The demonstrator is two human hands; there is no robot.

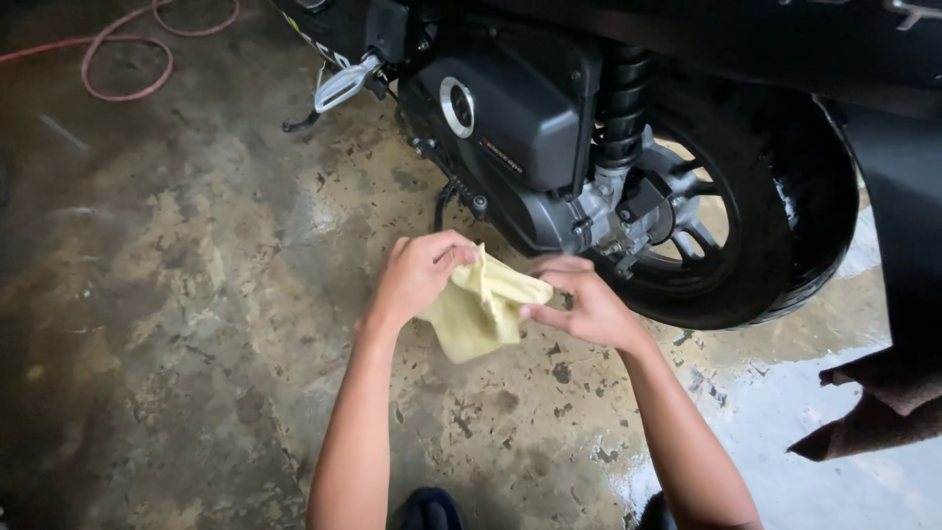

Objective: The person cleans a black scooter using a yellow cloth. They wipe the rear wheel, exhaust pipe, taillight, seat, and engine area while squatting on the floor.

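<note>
Dark shoe toes (429, 508) are seen at the bottom edge, on the stained wet concrete floor (196, 324). A soft pale-yellow cloth (478, 309) is held bunched between both hands above the floor: left hand (417, 275) fingers closed on its upper corner, right hand (584, 304) fingers pinched on its right edge. Just behind, the black scooter's rear wheel (731, 216) and engine cover (510, 108) are seen. A red hose (118, 59) lies far left.

Open floor (196, 294) left & below; scooter rear wheel (736, 265), engine cover (520, 108) block ahead/right
</note>
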